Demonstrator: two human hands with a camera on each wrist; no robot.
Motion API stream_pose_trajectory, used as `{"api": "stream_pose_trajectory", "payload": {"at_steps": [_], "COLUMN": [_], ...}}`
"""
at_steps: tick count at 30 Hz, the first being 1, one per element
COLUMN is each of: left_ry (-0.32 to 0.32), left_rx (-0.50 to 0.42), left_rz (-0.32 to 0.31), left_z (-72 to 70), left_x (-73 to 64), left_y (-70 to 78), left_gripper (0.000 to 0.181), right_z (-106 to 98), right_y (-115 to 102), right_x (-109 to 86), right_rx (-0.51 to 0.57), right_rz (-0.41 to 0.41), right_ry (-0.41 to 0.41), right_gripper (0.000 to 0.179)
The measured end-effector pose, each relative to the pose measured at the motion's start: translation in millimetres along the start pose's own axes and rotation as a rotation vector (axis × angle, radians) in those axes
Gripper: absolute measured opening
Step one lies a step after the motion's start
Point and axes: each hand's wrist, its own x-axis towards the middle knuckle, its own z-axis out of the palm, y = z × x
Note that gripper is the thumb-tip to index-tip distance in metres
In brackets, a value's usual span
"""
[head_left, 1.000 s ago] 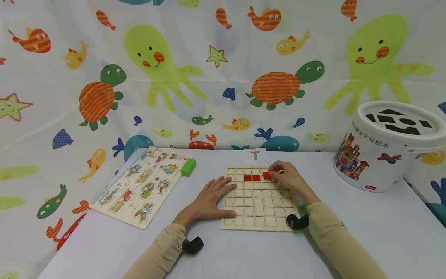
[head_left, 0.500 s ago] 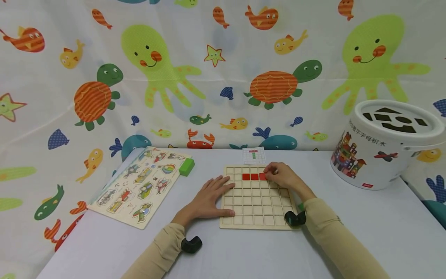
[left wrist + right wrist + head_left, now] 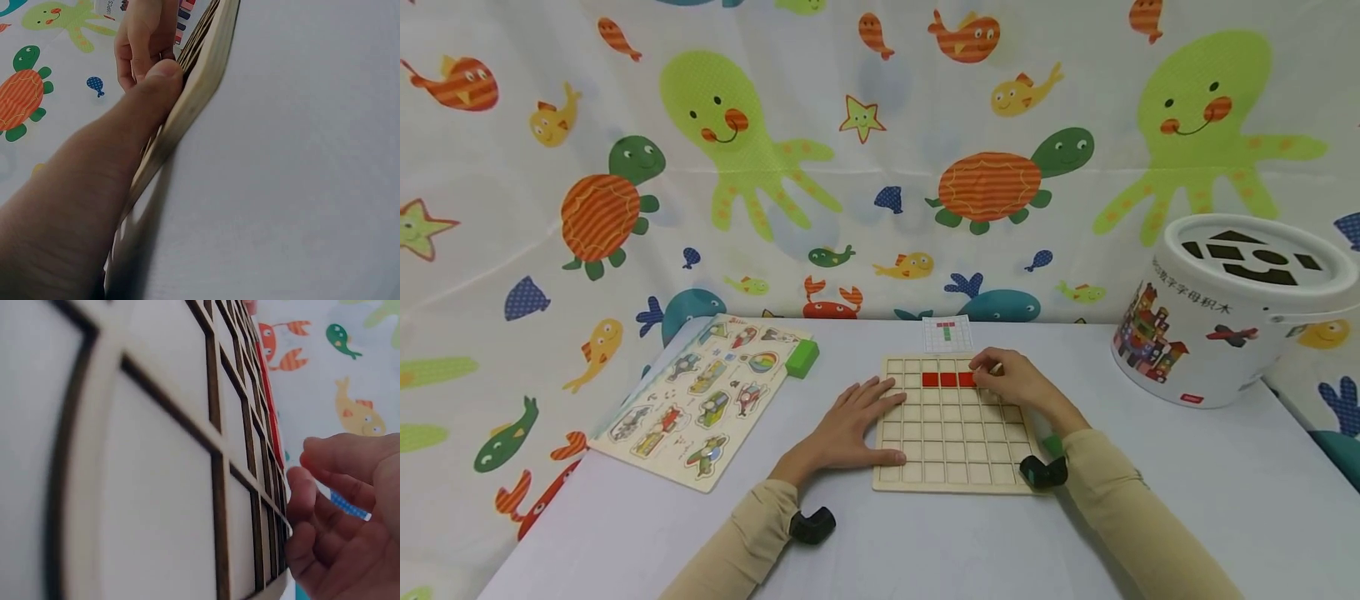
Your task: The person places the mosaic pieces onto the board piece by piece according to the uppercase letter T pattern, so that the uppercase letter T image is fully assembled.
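Note:
A wooden grid board (image 3: 955,454) lies on the table. Three red square tiles (image 3: 949,380) sit side by side in its second row from the back. The fingers of my right hand (image 3: 1011,379) are bent right at the rightmost tile and cover part of it. In the right wrist view the fingertips (image 3: 303,487) are beside the end of the red strip (image 3: 272,419), with nothing showing between thumb and fingers. My left hand (image 3: 853,425) rests spread on the board's left edge, and its thumb (image 3: 164,72) lies on the rim in the left wrist view.
A small card (image 3: 947,334) with a red and green grid pattern lies behind the board. To the left is a picture puzzle board (image 3: 700,400) with a green block (image 3: 802,358) at its corner. Another green piece (image 3: 1054,446) shows by my right wrist. A white bucket (image 3: 1225,333) stands at right.
My right hand has brought the third red tile left, in line against the other two, then shifted slightly right. The left hand has stayed on the board's edge.

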Motion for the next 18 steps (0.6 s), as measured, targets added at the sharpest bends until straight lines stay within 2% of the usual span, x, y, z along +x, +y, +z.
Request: {"api": "stream_pose_trajectory", "payload": {"at_steps": [8, 14, 18], "left_ry": [0.008, 0.003, 0.001], "left_rx": [0.007, 0.001, -0.006], "left_rz": [-0.003, -0.002, -0.010], "left_z": [0.3, 0.9, 1.1], "left_x": [0.0, 0.3, -0.7], "left_y": [-1.1, -0.1, -0.1], "left_gripper": [0.090, 0.090, 0.089], "right_z": [-8.9, -20.2, -26.4], "right_y": [2.5, 7.1, 10.8], "right_x": [-10.0, -27.2, -37.3], "right_rx": [-0.008, -0.060, -0.073], "right_rz": [0.014, -0.046, -0.059], "right_ry": [-0.004, -0.021, -0.040], "right_gripper": [0.018, 0.017, 0.016]}}
